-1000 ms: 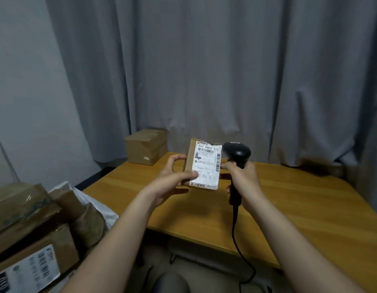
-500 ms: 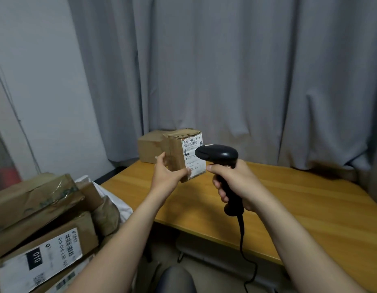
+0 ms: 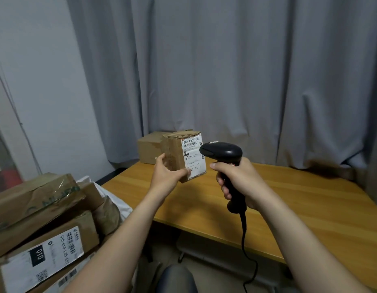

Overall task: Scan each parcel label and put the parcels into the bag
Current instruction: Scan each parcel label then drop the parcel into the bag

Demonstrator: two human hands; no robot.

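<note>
My left hand (image 3: 167, 176) grips a small brown cardboard parcel (image 3: 176, 153) from below and behind, holding it upright above the table's left end. Its white shipping label (image 3: 194, 157) faces right, toward the scanner. My right hand (image 3: 239, 179) is closed around the handle of a black barcode scanner (image 3: 222, 152), whose head sits just right of the label, almost touching it. The scanner's black cable (image 3: 245, 246) hangs down past the table edge. A white bag (image 3: 118, 203) shows partly at the left, behind stacked parcels.
A wooden table (image 3: 289, 208) fills the right half. Another brown box (image 3: 149, 149) rests on its far left corner against grey curtains. Several labelled cardboard parcels (image 3: 41, 235) are piled at lower left. A dark chair seat (image 3: 177, 279) is below.
The parcel has been turned so its label faces right toward the scanner instead of toward me. The scanner head has swung left to point at the label. My view has shifted left.
</note>
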